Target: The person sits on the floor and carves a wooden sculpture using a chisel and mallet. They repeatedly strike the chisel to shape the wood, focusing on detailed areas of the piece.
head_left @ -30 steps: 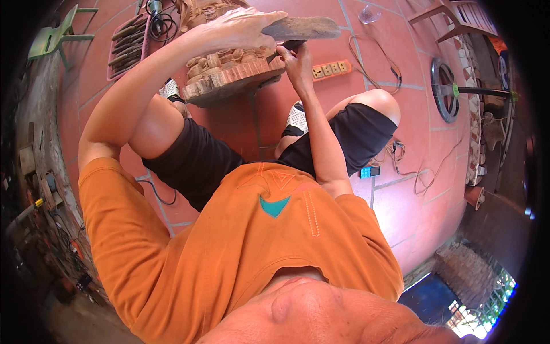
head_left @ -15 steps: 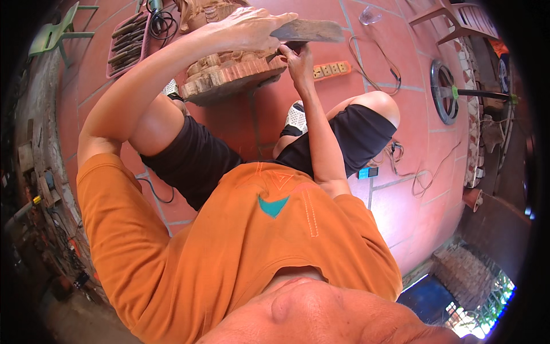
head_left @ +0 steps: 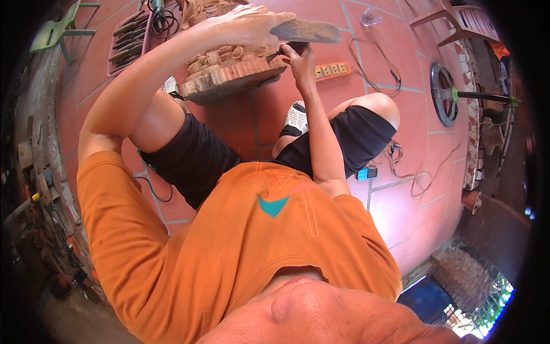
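Across the top of the head view, my left hand [head_left: 252, 27] is closed round one end of a flat, worn wooden mallet [head_left: 312, 31], which points to the right. Just below it, my right hand [head_left: 301, 62] grips a dark chisel [head_left: 279, 54], mostly hidden by the fingers and mallet. The chisel's tip reaches toward the edge of a carved wooden piece [head_left: 229, 73], thick and pale brown with rounded relief. My left forearm covers part of the carving. Both knees are bent on either side of it.
At the upper left, a pink tray [head_left: 130, 43] holds several carving tools beside a power tool with a coiled black cable [head_left: 164, 24]. An orange power strip [head_left: 332, 71] and its cord lie to the right, with a plastic cup [head_left: 371, 16], a fan [head_left: 444, 93] and a blue phone [head_left: 367, 174].
My left hand and the mallet have shifted slightly left. The right hand keeps nearly the same place, with a little more of the chisel showing.
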Motion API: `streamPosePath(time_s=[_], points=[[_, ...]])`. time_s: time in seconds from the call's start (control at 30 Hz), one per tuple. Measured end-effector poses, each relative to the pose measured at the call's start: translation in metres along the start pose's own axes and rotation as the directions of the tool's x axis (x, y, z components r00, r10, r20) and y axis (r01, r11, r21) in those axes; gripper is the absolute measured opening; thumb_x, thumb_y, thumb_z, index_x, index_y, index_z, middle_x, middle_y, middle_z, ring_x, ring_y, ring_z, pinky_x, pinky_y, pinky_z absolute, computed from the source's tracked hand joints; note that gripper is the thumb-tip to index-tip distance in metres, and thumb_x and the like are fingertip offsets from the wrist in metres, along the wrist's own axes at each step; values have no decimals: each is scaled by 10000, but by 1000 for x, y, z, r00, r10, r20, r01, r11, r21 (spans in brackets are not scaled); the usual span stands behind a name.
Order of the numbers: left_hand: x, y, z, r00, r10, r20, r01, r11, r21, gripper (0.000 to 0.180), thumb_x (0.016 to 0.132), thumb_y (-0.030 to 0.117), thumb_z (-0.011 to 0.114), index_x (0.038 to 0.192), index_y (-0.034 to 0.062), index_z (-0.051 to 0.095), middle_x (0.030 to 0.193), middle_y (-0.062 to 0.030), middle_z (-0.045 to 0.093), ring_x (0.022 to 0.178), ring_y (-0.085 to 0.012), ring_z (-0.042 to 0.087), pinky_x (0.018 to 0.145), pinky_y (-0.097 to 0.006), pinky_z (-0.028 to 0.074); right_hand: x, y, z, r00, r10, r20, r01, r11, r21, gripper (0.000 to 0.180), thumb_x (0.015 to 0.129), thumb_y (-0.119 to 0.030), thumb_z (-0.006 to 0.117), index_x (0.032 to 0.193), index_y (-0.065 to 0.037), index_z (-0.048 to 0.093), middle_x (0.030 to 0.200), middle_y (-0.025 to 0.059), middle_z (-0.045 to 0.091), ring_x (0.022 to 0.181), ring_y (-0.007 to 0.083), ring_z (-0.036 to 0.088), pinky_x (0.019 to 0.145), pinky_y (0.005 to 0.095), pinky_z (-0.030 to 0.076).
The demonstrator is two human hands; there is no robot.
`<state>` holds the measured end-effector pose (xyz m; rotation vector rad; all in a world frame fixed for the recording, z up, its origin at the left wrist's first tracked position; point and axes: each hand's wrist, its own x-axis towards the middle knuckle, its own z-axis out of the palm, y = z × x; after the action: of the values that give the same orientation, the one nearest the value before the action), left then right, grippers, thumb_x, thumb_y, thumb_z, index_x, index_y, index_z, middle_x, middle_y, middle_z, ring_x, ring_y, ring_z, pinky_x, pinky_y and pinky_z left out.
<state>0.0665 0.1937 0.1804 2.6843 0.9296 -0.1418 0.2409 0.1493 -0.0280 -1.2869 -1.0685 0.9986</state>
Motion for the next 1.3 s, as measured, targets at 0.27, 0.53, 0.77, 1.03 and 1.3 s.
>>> streamPosePath(time_s=[0.27, 0.53, 0.77, 1.03, 1.3], points=[[-6, 17, -19, 937, 34, -348, -136, 952, -273, 734, 872, 318, 645, 1506, 48, 392, 1183, -303, 643, 1082, -421, 652, 935, -470, 515, -3, 3, 0, 1000, 4, 25, -7, 993, 114, 235, 948, -142, 686, 1119, -37, 564, 1025, 80, 700, 944, 172, 690, 711, 303, 596], [-1, 3, -16, 993, -63, 103, 65, 998, -23, 704, 881, 348, 639, 1482, 42, 436, 1188, -300, 647, 1094, -413, 652, 933, -485, 517, 2, 3, 2, 1000, 5, -18, -5, 1000, -12, 239, 915, -133, 719, 1053, 13, 589, 958, 81, 681, 865, 173, 672, 763, 332, 534], [7, -1, -37, 915, 205, -347, -238, 970, -55, 718, 878, 351, 659, 1490, 51, 435, 1204, -288, 647, 1080, -390, 661, 940, -446, 515, -2, 5, 10, 997, -70, -24, 71, 996, 49, 279, 944, -174, 705, 1128, -1, 588, 950, 80, 698, 891, 162, 697, 705, 291, 573], [16, 15, -15, 999, 52, 9, -53, 997, 49, 672, 861, 288, 667, 1454, 37, 473, 1070, -279, 693, 952, -419, 695, 842, -474, 557, 8, 16, 4, 991, -104, -80, 95, 990, -100, 302, 881, -228, 750, 1034, 7, 639, 877, 96, 714, 794, 198, 667, 749, 348, 518], [18, 31, -32, 975, 42, -218, -72, 988, -133, 675, 850, 269, 640, 1464, 52, 463, 1085, -273, 692, 964, -408, 691, 871, -456, 549, 5, 15, 5, 994, -104, -28, 101, 991, -86, 241, 952, -168, 680, 1092, 16, 610, 954, 90, 696, 852, 157, 685, 673, 273, 566]])
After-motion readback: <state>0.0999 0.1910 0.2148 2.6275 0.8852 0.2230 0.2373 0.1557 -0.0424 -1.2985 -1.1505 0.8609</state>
